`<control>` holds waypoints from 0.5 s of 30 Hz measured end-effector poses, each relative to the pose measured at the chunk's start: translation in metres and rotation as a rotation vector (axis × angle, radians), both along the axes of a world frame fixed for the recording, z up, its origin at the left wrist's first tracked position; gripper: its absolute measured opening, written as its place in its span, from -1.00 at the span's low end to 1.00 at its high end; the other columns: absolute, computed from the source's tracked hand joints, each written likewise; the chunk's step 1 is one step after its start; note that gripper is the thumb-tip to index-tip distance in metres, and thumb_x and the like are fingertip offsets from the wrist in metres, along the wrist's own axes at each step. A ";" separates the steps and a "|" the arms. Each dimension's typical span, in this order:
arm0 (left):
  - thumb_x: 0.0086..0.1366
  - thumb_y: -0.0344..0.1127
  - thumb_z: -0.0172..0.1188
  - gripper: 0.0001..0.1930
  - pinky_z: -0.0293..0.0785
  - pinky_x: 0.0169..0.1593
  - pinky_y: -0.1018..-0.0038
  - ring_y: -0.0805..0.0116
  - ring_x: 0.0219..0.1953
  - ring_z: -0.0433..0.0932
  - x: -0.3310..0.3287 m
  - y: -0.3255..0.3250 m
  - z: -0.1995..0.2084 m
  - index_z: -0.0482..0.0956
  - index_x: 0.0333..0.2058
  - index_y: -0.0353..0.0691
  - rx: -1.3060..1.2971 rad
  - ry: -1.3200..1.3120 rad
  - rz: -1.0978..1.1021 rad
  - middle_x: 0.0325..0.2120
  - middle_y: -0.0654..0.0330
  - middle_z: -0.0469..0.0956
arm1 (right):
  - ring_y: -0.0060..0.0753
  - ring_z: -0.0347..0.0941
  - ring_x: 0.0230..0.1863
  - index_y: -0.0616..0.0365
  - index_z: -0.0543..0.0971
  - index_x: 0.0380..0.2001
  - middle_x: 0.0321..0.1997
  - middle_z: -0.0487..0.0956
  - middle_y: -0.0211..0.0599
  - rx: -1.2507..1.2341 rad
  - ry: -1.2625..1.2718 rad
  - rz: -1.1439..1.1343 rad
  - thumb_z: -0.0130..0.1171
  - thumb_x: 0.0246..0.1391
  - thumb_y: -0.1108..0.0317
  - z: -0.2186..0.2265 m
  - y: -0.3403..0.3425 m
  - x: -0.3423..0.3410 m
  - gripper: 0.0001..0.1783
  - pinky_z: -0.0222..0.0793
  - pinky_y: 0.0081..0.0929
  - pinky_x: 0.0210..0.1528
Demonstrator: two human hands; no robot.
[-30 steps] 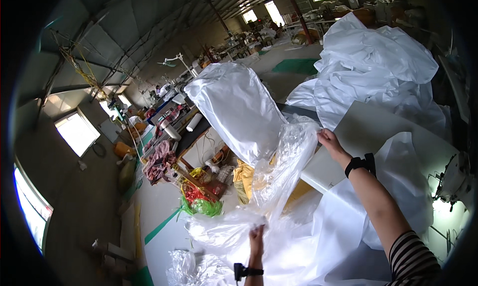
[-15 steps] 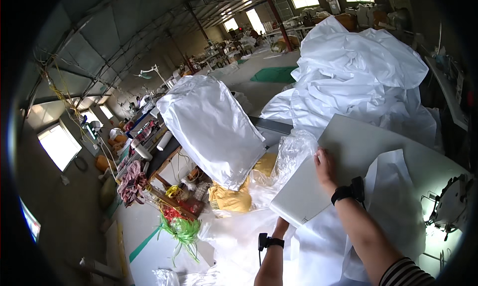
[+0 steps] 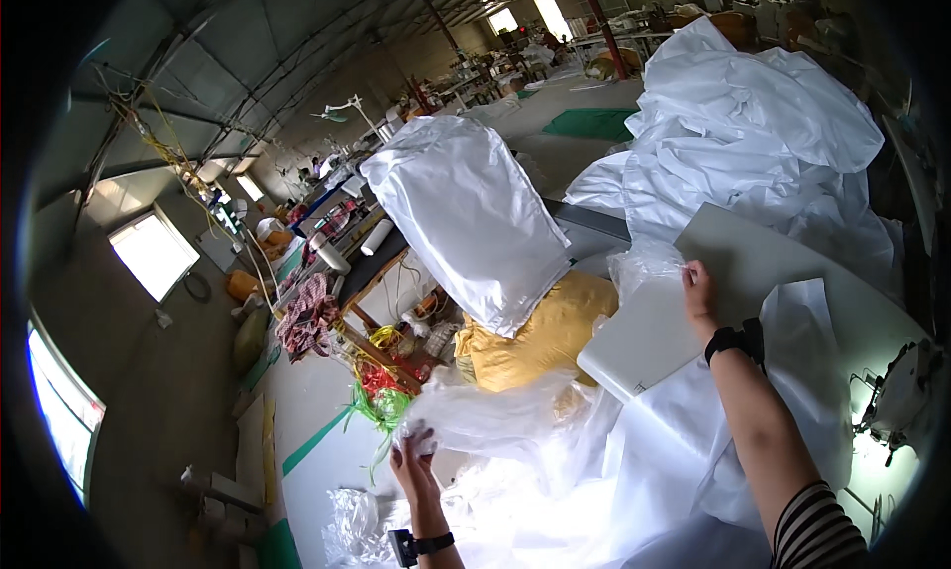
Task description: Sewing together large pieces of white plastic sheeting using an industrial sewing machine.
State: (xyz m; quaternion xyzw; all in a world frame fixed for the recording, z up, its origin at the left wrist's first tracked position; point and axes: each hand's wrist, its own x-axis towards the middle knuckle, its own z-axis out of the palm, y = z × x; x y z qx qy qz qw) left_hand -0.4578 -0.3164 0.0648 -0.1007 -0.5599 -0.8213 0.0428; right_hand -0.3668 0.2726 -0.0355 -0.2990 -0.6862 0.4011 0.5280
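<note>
My left hand [image 3: 416, 465] is low on the left, its fingers closed on a bunched end of clear plastic film [image 3: 495, 415]. The film stretches right from there, below a yellow sack [image 3: 540, 331]. My right hand [image 3: 699, 290] is over the pale grey sewing-machine table [image 3: 644, 336], with its fingers curled in. Crumpled clear plastic [image 3: 649, 264] meets its fingertips and seems pinched there. White sheet material [image 3: 802, 361] lies on the table beside my right forearm and hangs over the front edge.
A large white bag [image 3: 466, 222] stands above the yellow sack. White fabric [image 3: 743, 123] is heaped behind the table. The sewing machine [image 3: 897, 401] has its lamp lit at right. Green strips [image 3: 384, 406] and a checked cloth [image 3: 307, 316] hang at left.
My left hand has come out from under the table's edge and moved left, drawing out clear film. My right hand has shifted slightly up and right in view. More of the yellow sack shows.
</note>
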 end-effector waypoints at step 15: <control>0.23 -0.63 0.11 -0.85 0.43 -0.46 0.49 0.42 -0.48 0.50 0.187 0.100 0.041 0.46 -0.22 -0.37 -0.349 0.325 -0.453 -0.42 0.13 0.47 | -0.29 0.30 0.21 0.29 0.16 0.27 0.14 0.44 -0.16 0.011 -0.538 1.614 0.27 0.14 0.16 0.203 -0.298 0.155 -0.23 0.20 -0.42 0.24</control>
